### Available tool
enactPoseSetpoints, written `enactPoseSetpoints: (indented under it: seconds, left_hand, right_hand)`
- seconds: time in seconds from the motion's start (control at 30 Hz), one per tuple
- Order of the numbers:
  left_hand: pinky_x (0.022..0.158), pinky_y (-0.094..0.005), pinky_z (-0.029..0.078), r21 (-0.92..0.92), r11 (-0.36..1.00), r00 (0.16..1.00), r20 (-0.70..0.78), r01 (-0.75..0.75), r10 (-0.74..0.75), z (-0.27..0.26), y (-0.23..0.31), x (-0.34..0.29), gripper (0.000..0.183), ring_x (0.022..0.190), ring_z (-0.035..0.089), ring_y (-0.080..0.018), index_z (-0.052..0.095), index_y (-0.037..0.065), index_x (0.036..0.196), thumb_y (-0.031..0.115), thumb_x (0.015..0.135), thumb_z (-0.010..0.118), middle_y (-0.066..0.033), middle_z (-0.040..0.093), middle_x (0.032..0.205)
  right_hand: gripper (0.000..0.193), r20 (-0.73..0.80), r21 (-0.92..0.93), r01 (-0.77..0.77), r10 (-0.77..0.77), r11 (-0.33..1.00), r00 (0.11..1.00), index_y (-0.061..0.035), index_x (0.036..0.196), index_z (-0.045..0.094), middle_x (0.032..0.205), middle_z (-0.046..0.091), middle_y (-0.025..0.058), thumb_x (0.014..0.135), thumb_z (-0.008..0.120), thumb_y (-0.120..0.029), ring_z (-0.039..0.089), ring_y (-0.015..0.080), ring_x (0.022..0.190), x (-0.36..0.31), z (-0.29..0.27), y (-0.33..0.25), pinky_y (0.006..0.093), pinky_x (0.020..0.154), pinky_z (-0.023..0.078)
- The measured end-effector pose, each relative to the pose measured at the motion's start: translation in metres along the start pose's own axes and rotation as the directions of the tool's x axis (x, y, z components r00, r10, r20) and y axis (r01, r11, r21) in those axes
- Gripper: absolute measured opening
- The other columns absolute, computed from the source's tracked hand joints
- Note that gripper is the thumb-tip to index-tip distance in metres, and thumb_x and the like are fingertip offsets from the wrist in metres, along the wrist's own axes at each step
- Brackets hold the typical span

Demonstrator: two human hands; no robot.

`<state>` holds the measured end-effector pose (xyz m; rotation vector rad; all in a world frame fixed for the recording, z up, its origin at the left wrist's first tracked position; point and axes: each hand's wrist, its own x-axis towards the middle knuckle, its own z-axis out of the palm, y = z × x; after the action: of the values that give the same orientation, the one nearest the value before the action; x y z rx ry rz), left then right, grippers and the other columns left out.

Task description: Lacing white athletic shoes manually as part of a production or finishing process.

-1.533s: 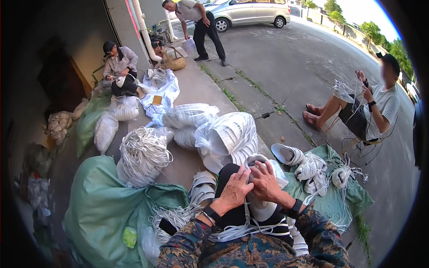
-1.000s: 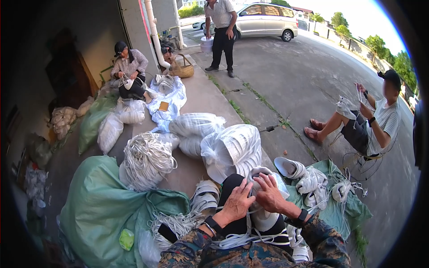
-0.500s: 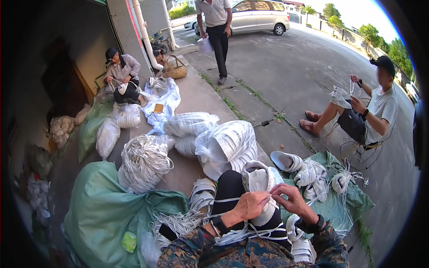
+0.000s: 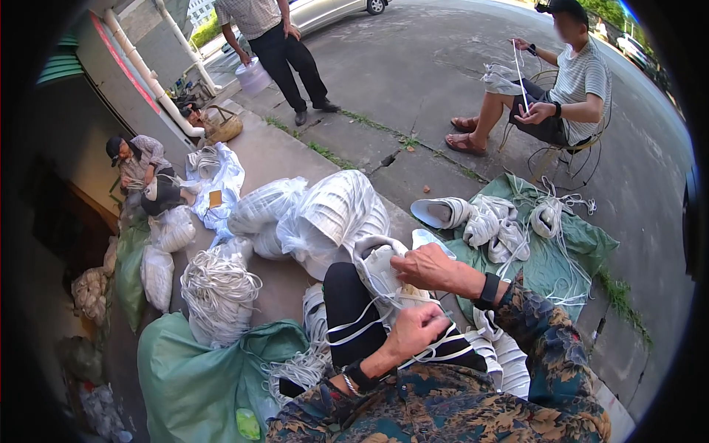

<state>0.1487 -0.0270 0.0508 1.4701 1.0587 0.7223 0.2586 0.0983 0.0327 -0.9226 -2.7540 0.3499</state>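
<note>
On your lap, over legs [image 4: 346, 284] in black, a white shoe [image 4: 375, 267] sat with its opening pointing away from you. Your right hand [image 4: 431, 267] was at the side of that opening, thumb and fingertips drawn together against the shoe; whether they pinched a lace or the shoe's edge, I cannot tell. Your left hand [image 4: 416, 332] was nearer your body, just below the shoe, its fingers curled in; whether it grasped a lace, I cannot tell either. Loose white laces [image 4: 357, 322] crossed your thighs.

To your left stood a rounded heap of white laces [image 4: 218, 292], with a slumped green sack [image 4: 192, 369] in front of it. Beyond your knees lay a bulky bundle [image 4: 340, 214] in clear plastic. To your right, a green cloth [image 4: 580, 240] on the ground carried several white shoes [image 4: 509, 240] and trailing laces.

Farther off on the right, a person [image 4: 583, 81] in a striped top sat on a chair, stretching a white lace [image 4: 520, 77] between two hands. At upper left, another person [image 4: 151, 156] sat bent over, near a woven basket [image 4: 224, 128]. Behind, someone standing [image 4: 255, 22] held a pale tub [image 4: 253, 77].
</note>
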Motion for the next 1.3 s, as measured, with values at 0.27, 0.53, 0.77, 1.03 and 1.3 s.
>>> enactPoseSetpoints:
  seconds: [0.27,0.53,0.77,1.03,1.3]
  left_hand:
    - [0.035,-0.0195,0.036,-0.368,0.906,0.882,-0.329,0.209,-0.337,-0.05,-0.032,0.03,0.013,0.042,0.049,-0.0086,0.056,-0.001,0.09,0.008,0.088,0.047,-0.0046,0.057,0.062]
    - [0.03,-0.0231,0.035,-0.243,0.905,0.899,-0.186,0.35,-0.397,-0.064,-0.037,0.058,0.017,0.038,0.049,-0.012,0.057,-0.001,0.078,0.008,0.086,0.045,-0.0063,0.057,0.059]
    - [0.029,-0.0211,0.032,-0.264,0.892,0.899,-0.145,0.368,-0.414,-0.077,-0.034,0.047,0.018,0.035,0.047,-0.0102,0.061,0.0,0.08,0.008,0.085,0.046,-0.0055,0.056,0.057]
    - [0.03,-0.0208,0.032,-0.258,0.911,0.902,-0.208,0.323,-0.379,-0.07,-0.036,0.04,0.016,0.036,0.047,-0.0091,0.062,0.001,0.086,0.011,0.087,0.05,-0.0037,0.056,0.057]
    - [0.031,-0.0215,0.035,-0.14,0.931,0.909,-0.21,0.337,-0.361,-0.065,-0.035,0.04,0.016,0.037,0.048,-0.0092,0.059,0.001,0.083,0.01,0.086,0.047,-0.003,0.055,0.055]
  right_hand:
    - [0.014,0.003,0.097,0.047,-0.048,0.994,0.999,-0.0036,0.075,0.052,0.06,0.057,0.0161,0.076,0.055,-0.017,0.058,0.0354,0.056,0.004,0.0,0.01,0.0443,0.05,0.043]
    - [0.015,-0.141,0.212,0.149,-0.12,0.966,0.983,-0.0022,0.071,0.048,0.063,0.054,0.0149,0.075,0.058,-0.013,0.055,0.0357,0.058,0.001,-0.008,0.001,0.0428,0.05,0.041]
    - [0.009,-0.114,0.288,0.103,-0.072,0.952,0.991,-0.003,0.073,0.051,0.063,0.056,0.0158,0.073,0.057,-0.01,0.055,0.0367,0.058,0.007,0.002,0.01,0.0427,0.049,0.041]
    - [0.027,0.317,0.288,-0.073,-0.024,0.955,0.948,-0.008,0.094,0.059,0.079,0.063,0.0135,0.068,0.062,-0.015,0.062,0.031,0.077,0.012,-0.021,0.011,0.0404,0.065,0.047]
    - [0.025,0.441,0.089,-0.036,-0.007,0.995,0.898,-0.0081,0.092,0.058,0.08,0.061,0.0131,0.069,0.066,-0.012,0.06,0.0306,0.081,0.016,-0.028,0.002,0.0398,0.067,0.045]
